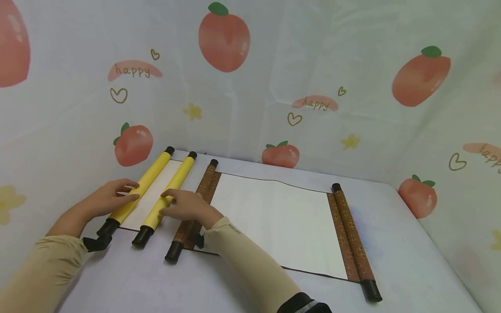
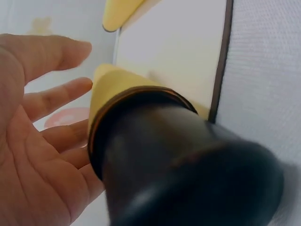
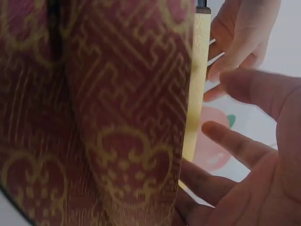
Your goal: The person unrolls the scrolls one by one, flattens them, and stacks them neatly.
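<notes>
On the left of the white table lies a partly unrolled yellow scroll, with a left roll (image 1: pixel 152 171) and a right roll (image 1: pixel 172 189), both with black end knobs. Pale paper (image 1: pixel 150 200) shows between them. My left hand (image 1: pixel 103 200) is beside the left roll, its fingertips touching or very near the yellow surface. In the left wrist view the fingers (image 2: pixel 56 99) are spread, and a black end knob (image 2: pixel 188 165) fills the front. My right hand (image 1: pixel 188 206) reaches across the brown scroll to the right roll; its thumb and fingers are apart, and contact is partly hidden.
A larger brown-patterned scroll lies spread in the middle, with its white sheet (image 1: pixel 270 221), left roll (image 1: pixel 205 180) and right roll (image 1: pixel 354 234). My right forearm (image 1: pixel 250 261) crosses its lower left part. A fruit-printed curtain (image 1: pixel 250 95) stands behind the table (image 1: pixel 411 261).
</notes>
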A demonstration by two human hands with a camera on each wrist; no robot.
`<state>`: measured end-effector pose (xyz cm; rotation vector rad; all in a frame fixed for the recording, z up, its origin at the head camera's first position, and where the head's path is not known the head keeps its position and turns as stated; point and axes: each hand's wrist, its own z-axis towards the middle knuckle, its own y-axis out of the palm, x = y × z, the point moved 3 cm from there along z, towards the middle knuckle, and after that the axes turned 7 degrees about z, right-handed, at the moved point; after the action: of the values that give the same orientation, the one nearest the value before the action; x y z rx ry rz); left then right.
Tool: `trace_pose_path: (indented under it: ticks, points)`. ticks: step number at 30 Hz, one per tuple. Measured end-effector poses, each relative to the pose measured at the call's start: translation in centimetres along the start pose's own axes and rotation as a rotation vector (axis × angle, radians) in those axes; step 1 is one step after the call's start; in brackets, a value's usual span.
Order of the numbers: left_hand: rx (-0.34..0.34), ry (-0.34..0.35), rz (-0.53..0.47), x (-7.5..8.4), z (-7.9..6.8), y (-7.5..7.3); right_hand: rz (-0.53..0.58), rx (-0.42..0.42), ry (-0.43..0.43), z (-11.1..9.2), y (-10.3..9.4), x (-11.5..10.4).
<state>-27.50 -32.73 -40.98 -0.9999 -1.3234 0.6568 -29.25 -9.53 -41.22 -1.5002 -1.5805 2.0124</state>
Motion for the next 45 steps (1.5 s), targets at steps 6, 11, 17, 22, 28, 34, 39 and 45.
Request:
trace_pose_path:
  ticks: [6, 11, 17, 22, 28, 34, 39, 45]
  points:
    - [-0.016, -0.003, -0.022, -0.1, -0.4, 0.2, -0.003, -0.044, 0.016, 0.8, 0.5, -0.3]
    - [-0.019, 0.003, -0.031, -0.1, -0.5, 0.1, 0.017, -0.054, 0.028, 1.3, 0.4, -0.6]
    - [-0.013, 0.014, -0.024, 0.0, -0.4, 0.1, 0.074, -0.047, 0.058, 1.6, 0.3, -0.6]
    - [-0.02, 0.001, -0.013, -0.1, -0.3, 0.0, 0.112, -0.044, 0.064, 1.6, 0.3, -0.6]
    - [-0.03, -0.027, -0.008, -0.1, -0.2, 0.1, 0.1, -0.056, 0.066, 1.5, 0.4, -0.7]
    - [-0.023, -0.013, -0.013, 0.1, -0.1, 0.3, 0.039, -0.074, 0.074, 1.9, 0.5, -0.8]
    - [-0.014, 0.028, -0.044, 0.3, -0.2, 0.2, 0.042, -0.08, 0.085, 2.2, 0.3, -0.8]
    - [-0.013, 0.036, -0.079, 0.6, -0.1, 0.2, 0.083, -0.092, 0.066, 2.3, 0.0, -0.8]
